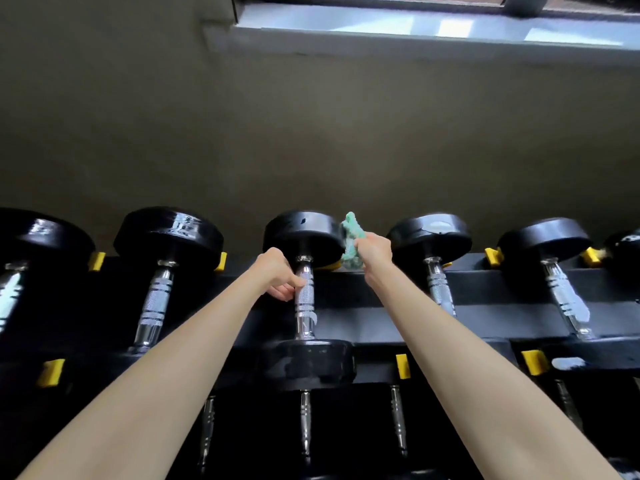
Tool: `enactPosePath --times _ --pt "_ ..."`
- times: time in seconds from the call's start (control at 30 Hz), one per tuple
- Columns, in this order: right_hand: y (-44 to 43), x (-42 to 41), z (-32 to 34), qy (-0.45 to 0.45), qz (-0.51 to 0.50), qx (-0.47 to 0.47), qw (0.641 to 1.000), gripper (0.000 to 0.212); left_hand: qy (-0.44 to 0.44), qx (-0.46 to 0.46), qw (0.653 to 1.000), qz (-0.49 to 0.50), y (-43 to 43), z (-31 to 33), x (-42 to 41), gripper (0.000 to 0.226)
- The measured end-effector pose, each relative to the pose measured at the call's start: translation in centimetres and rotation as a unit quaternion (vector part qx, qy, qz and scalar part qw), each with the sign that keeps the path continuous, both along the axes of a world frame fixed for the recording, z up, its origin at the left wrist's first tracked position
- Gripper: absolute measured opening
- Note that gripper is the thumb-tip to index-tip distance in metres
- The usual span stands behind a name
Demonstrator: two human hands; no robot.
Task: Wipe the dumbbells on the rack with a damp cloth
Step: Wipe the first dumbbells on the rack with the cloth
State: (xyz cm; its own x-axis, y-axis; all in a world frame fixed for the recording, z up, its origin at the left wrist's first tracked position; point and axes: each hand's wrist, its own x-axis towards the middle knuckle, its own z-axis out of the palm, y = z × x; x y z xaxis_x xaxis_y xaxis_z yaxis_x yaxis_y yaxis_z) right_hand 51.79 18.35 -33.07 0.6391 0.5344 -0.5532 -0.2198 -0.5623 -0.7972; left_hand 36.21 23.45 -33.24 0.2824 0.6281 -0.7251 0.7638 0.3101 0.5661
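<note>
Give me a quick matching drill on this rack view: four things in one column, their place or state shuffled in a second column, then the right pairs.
Column one:
1. left hand
2. green cloth
3. yellow stoppers
4. window sill

Column two:
A. bunched in the right hand, against the far head of the centre dumbbell
B. lit, at the top of the wall
C. closed on the centre dumbbell's chrome handle
D. fixed along the black rack, between the dumbbells

Pairs: 1-C, 2-A, 3-D, 4-B
</note>
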Motion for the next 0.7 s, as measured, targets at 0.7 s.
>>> enactPosePath --times 0.7 --pt "1.8 -7.7 5.3 -0.075 0.108 0.171 0.976 0.022 -0.125 -0.047 0.987 0.088 -2.4 -0.7 -2.5 0.015"
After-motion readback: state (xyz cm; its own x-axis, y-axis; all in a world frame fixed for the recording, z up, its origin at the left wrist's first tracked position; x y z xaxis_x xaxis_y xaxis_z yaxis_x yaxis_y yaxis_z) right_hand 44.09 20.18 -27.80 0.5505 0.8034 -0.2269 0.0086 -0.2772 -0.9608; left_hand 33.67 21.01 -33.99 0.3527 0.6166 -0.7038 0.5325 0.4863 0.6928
